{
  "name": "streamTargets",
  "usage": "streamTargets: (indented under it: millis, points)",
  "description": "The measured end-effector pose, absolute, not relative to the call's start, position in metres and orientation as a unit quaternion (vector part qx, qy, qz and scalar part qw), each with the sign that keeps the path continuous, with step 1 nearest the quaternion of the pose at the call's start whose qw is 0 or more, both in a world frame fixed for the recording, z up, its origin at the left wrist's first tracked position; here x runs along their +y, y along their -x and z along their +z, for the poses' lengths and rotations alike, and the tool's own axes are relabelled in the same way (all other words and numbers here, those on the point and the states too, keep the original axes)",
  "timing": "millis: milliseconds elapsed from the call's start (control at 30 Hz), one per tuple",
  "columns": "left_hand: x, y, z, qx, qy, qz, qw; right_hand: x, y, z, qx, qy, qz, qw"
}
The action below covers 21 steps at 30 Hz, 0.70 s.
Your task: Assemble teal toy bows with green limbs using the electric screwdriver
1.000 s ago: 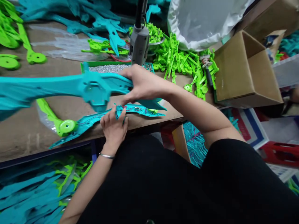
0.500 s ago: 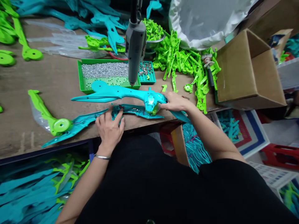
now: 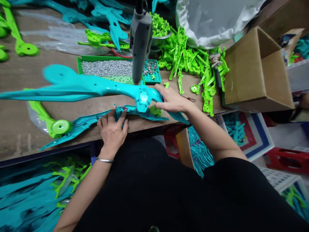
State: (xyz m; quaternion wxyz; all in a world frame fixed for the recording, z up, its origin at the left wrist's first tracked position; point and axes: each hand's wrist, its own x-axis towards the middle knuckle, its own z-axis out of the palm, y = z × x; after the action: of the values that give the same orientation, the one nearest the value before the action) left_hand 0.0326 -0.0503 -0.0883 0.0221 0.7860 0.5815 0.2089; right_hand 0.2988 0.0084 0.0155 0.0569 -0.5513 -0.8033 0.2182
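My right hand is closed round the right end of a long turquoise plastic shell half, raised off the bench, its long pointed end reaching left. Below it lies a matching shell half, inner side up, with thin dark wires along it. Over its middle my left hand bends its fingers, holding it down, with the thumb by the near edge. A round green part sits at this shell's right end. At its left end is a green arm with a round hub and a clear plastic piece.
A grey power screwdriver hangs over the bench. Behind are a green tray of screws, a small turquoise tray, piled green parts and a cardboard box. Bins of turquoise parts stand below the bench edge.
The raised shell half has moved left and up towards the camera with my right hand, and its left end has swung over the bench. My left hand stays on the lower shell.
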Motion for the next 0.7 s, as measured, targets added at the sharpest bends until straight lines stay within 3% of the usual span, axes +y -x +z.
streamTargets:
  millis: [200, 700]
  points:
    - [-0.050, -0.033, -0.089, 0.577, -0.784, 0.227, 0.023, 0.029, -0.255, 0.005, -0.835, 0.465, 0.276, 0.100]
    - [-0.053, -0.039, -0.095, 0.588, -0.784, 0.198, -0.012, 0.025, -0.233, -0.015, -0.856, 0.459, 0.232, 0.057]
